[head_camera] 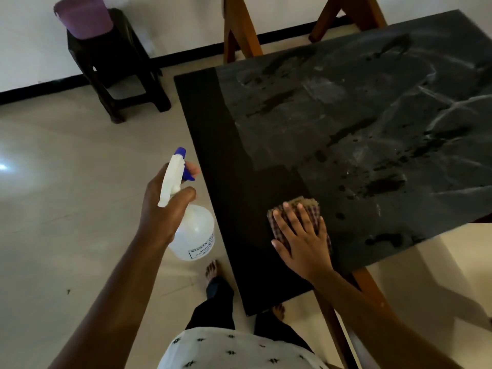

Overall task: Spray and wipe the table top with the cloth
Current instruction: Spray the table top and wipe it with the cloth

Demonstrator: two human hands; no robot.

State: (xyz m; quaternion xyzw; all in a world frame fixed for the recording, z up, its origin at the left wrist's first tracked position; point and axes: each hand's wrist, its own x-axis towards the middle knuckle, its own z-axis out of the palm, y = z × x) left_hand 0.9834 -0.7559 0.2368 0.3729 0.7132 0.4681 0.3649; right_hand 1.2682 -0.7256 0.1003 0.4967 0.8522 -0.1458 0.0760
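The right hand (303, 241) lies flat with fingers straight and spread, pressing a folded checked cloth (295, 209) onto the dark table top (346, 115) near its close corner. The left hand (165, 206) grips the neck of a clear spray bottle (193, 233), its forefinger on the blue trigger, holding it off the table's left edge above the pale tiled floor (66, 195). Around the cloth the surface is evenly dark; farther out it is dusty grey, marked with wet drops and streaks. A dark stool (117, 65) carrying a purple bucket (83, 14) stands by the wall, well apart.
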